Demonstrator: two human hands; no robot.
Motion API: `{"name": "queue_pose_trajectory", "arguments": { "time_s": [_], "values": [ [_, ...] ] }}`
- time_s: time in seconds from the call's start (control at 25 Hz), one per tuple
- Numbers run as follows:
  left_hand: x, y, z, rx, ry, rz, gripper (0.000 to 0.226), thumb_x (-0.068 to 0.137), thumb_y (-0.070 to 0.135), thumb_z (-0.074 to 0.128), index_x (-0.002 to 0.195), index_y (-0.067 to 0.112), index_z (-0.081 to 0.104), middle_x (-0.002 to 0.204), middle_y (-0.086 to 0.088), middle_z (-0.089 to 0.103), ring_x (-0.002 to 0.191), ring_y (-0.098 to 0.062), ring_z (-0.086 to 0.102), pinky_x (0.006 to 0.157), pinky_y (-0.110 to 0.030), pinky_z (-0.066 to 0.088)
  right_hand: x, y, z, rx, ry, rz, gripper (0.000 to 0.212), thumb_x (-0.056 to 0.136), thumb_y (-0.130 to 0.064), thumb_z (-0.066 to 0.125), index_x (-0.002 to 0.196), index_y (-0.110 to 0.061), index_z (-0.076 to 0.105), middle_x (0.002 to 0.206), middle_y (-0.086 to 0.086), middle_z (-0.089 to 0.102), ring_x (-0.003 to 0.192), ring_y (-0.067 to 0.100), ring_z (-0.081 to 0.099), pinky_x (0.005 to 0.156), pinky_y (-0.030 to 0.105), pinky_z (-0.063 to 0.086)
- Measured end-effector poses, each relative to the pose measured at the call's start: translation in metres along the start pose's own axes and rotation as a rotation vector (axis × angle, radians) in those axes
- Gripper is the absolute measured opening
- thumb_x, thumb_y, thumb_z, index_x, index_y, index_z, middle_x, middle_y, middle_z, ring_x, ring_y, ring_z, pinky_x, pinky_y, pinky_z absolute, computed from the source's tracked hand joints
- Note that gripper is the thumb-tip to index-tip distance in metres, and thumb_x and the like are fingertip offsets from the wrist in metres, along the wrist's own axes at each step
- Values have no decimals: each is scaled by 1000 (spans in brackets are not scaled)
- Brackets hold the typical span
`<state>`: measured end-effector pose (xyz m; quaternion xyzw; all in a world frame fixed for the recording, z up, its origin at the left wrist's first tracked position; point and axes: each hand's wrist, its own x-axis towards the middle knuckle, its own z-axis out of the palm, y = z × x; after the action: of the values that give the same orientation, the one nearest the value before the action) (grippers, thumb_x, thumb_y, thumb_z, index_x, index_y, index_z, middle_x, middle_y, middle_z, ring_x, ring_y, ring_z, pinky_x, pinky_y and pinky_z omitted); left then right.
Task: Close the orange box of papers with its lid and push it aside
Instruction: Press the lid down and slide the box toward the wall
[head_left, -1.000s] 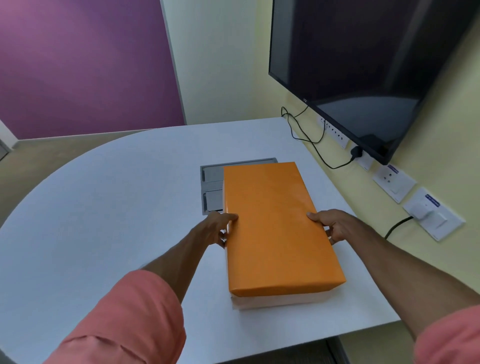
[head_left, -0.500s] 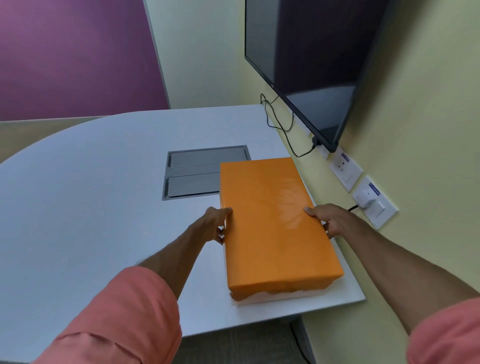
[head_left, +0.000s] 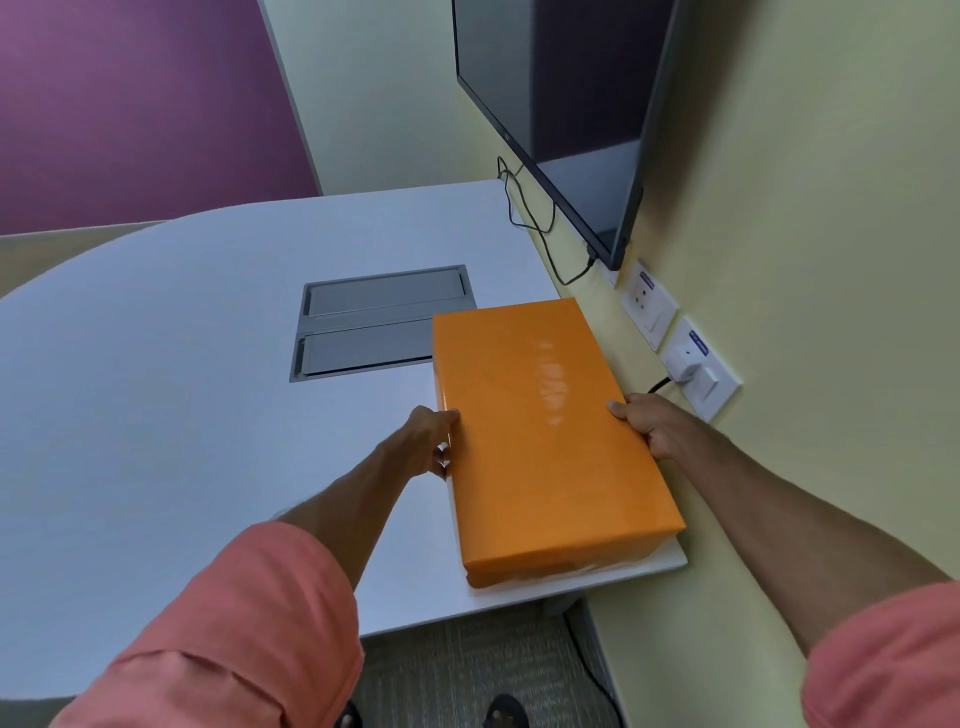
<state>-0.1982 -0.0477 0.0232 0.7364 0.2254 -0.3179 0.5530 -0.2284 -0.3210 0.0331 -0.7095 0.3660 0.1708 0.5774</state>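
The orange box (head_left: 540, 431) lies on the white table (head_left: 156, 415) with its orange lid fully down over it. It sits along the table's right edge, close to the yellow wall, its near end almost at the table's front corner. My left hand (head_left: 428, 441) grips the box's left long side, thumb on the lid. My right hand (head_left: 649, 423) grips the right long side, thumb on top. The papers inside are hidden.
A grey cable hatch (head_left: 374, 325) is set into the table just left of the box's far end. A dark wall screen (head_left: 561, 104) hangs above, with black cables (head_left: 535, 218) trailing down. Wall sockets (head_left: 675, 343) sit right beside the box.
The box has slid right, off the cable hatch and up to the table's right edge by the wall. The white strip under the lid's near end is no longer visible. Both hands kept their grip.
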Motion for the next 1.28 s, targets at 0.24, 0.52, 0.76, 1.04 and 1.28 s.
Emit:
{"name": "queue_pose_trajectory", "arguments": {
  "time_s": [0.24, 0.52, 0.76, 1.04, 1.28],
  "values": [
    [-2, -3, 18, 7, 1, -11, 54, 100, 25, 45, 144, 0, 26, 148, -24, 34, 129, -48, 43, 98, -64, 42, 8, 9, -16, -4, 47, -73, 41, 100, -15, 51, 139, -5, 48, 135, 22, 56, 119, 38, 57, 101, 52, 46],
    [-3, -1, 32, 25, -13, -11, 53, 100, 22, 44, 144, 0, 26, 146, -25, 35, 125, -47, 47, 94, -63, 44, 12, 16, -32, 29, 65, -86, 42, 100, -10, 49, 142, -9, 46, 137, 22, 55, 120, 37, 57, 101, 50, 47],
    [-2, -1, 43, -9, -33, -14, 53, 100, 22, 43, 145, 1, 24, 149, -23, 33, 129, -46, 43, 97, -63, 41, 15, 20, -42, 1, 105, -113, 46, 100, -9, 48, 145, -10, 43, 141, 21, 51, 123, 37, 55, 100, 48, 47],
    [-1, -2, 45, -25, -33, -7, 52, 101, 24, 43, 145, 3, 25, 148, -21, 35, 130, -44, 42, 98, -61, 41, 16, 21, -40, -74, 159, -148, 42, 99, -7, 48, 141, -4, 46, 138, 23, 54, 120, 38, 57, 89, 42, 47],
    [-3, -2, 44, -17, -49, 8, 51, 102, 25, 41, 144, 2, 26, 147, -21, 37, 130, -43, 43, 98, -60, 42, 16, 24, -31, -225, 247, -221, 36, 100, -9, 46, 134, -1, 53, 130, 24, 60, 113, 40, 60, 93, 46, 49]
  ]
}}
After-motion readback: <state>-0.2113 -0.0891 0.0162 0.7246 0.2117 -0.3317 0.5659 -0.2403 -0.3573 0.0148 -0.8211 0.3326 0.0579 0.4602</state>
